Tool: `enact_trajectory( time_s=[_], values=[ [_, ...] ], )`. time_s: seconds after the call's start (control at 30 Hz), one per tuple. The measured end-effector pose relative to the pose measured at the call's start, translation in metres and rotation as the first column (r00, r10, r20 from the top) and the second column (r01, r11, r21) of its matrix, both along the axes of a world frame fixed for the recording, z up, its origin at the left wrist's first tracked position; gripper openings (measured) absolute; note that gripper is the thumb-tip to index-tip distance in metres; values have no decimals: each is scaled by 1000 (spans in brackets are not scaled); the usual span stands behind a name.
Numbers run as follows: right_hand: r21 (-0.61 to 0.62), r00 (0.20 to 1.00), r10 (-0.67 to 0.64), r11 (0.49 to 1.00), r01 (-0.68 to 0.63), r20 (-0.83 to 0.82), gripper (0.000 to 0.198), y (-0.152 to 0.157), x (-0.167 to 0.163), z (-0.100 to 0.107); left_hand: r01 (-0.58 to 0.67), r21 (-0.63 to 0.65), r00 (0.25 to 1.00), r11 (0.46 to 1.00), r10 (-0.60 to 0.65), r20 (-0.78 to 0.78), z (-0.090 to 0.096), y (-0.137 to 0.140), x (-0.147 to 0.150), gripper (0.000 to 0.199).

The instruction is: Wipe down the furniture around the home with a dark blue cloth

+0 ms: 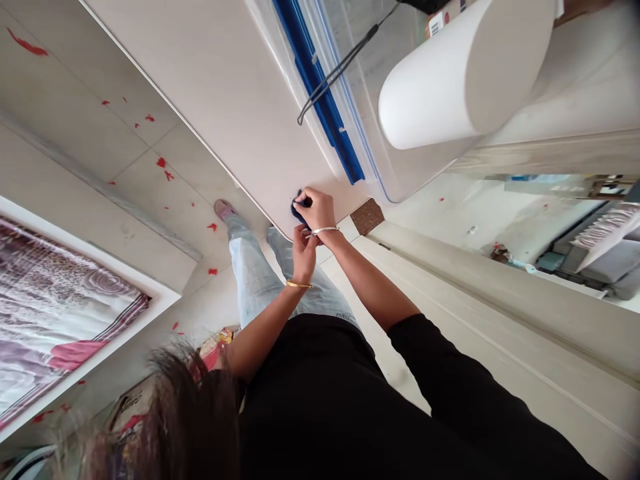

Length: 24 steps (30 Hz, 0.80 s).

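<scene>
Close to the table's near corner, my right hand pinches a small dark blue piece that looks like soft cloth. Its exact kind is too small to tell. Just below, my left hand has its fingers bent and closed against the underside of my right hand, by the lower end of the blue piece. Whatever lies between the left fingertips is hidden. A silver bangle circles my right wrist, and a gold bangle my left.
Right of the hands lies a clear plastic box with a blue strip, a grey cord loop across it. A white cylinder rests farther right. Red scraps litter the floor. A bed with patterned cloth stands left.
</scene>
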State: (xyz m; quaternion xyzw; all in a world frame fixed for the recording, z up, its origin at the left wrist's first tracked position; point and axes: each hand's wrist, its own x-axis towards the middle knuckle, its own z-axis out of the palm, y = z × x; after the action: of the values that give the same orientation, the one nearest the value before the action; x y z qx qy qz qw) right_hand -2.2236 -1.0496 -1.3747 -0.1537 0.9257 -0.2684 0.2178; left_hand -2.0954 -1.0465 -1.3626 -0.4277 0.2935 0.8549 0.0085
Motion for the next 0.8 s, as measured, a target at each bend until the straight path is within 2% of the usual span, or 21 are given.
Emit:
enact_trajectory(
  time_s=[0.07,0.17,0.23,0.33,0.43,0.53,0.67,0.8],
  values=[
    [26,1000,23,999,-23,8,15,-2,-5,2,-1,16,1000,1000,1,-5,1,2,-2,32],
    [49,995,95,994,-95,0,15,-7,-12,4,-47,-33,998,998,46,-32,2,6,-4,42],
    [71,989,149,986,-150,14,16,-8,-15,6,-72,-52,995,996,69,-72,1,10,-5,38],
    [91,982,183,978,-187,44,17,-7,-18,8,-77,1,992,997,77,-96,-2,16,-6,31],
    [85,976,216,973,-216,13,14,-9,-23,7,-120,12,987,993,120,-105,-5,19,-11,32],
    [99,967,255,962,-253,-9,13,-10,-26,5,-141,-6,982,990,139,-131,-5,19,-18,24],
    [100,969,248,963,-248,16,16,-7,-25,5,-138,77,983,987,146,-115,-2,18,-23,14],
    [113,959,283,953,-280,-12,13,-7,-28,6,-174,119,977,978,186,-99,0,18,-25,18]
  ],
)
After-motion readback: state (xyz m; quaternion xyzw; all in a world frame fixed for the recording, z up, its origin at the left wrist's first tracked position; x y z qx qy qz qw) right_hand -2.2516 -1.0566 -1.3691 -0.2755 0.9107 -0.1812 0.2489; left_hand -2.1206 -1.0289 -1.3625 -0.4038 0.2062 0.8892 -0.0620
